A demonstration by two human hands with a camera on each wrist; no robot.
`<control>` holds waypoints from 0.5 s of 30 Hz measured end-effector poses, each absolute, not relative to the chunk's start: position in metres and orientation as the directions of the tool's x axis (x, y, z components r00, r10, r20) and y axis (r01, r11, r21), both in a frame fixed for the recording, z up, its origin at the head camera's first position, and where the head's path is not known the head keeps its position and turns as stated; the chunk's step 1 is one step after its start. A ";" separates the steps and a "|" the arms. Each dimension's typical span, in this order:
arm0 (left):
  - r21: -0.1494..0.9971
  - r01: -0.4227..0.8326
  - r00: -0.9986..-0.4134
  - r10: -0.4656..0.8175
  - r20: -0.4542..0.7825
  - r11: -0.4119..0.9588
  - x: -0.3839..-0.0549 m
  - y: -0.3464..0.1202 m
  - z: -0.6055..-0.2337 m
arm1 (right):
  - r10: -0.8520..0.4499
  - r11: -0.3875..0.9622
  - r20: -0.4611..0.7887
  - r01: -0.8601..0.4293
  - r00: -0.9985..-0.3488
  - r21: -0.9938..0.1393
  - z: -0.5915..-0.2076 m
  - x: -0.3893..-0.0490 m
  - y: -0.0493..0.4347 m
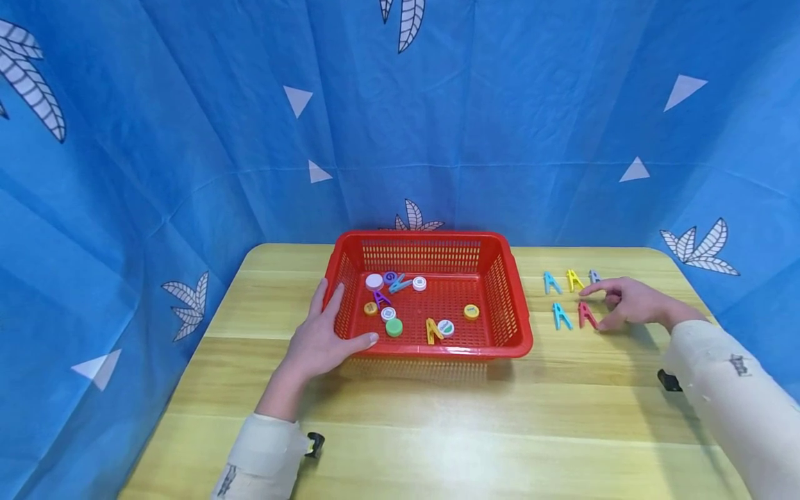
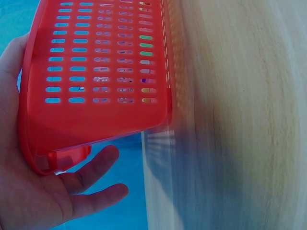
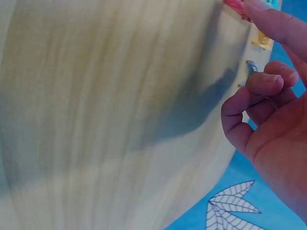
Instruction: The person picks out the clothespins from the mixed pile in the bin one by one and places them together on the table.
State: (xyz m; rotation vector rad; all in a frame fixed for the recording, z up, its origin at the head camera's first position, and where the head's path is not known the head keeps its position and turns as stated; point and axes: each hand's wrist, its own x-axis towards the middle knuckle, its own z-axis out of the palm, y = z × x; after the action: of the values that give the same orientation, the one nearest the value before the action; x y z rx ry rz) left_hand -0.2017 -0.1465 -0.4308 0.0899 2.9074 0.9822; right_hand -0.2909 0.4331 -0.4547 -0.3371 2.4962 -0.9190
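My left hand rests at the front left corner of a red plastic basket, thumb over the front rim and fingers spread, fairly straight, along the left side. In the left wrist view, two fingertips stick out past the basket's end. My right hand hovers low at the right, index finger and thumb spread apart around a red clothespin; its other fingers are bent. Beside it lie two light blue clothespins, a yellow clothespin and a grey-blue clothespin, partly behind the hand.
Inside the basket lie several bottle caps, among them a green cap and a yellow cap. A purple clothespin, a blue clothespin and an orange-yellow clothespin lie among them. A blue patterned curtain hangs behind the wooden table.
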 end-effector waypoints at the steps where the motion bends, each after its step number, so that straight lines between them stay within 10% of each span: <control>1: 0.607 0.030 -0.996 0.076 -0.050 0.794 -0.202 -0.146 -0.431 | -0.369 0.751 -0.331 -0.069 -0.869 -0.657 -0.453 -0.292 0.432; 15: 0.612 0.034 -0.996 0.077 -0.043 0.790 -0.201 -0.145 -0.431 | -0.419 0.749 -0.231 -0.190 -0.878 -0.635 -0.418 -0.302 0.402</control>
State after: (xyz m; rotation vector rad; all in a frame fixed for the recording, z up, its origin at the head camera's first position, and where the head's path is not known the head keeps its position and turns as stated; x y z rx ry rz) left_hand -0.2007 -0.1447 -0.4307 0.0899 2.9094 0.9937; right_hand -0.3024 0.4017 -0.4179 -0.4682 2.5877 -0.8836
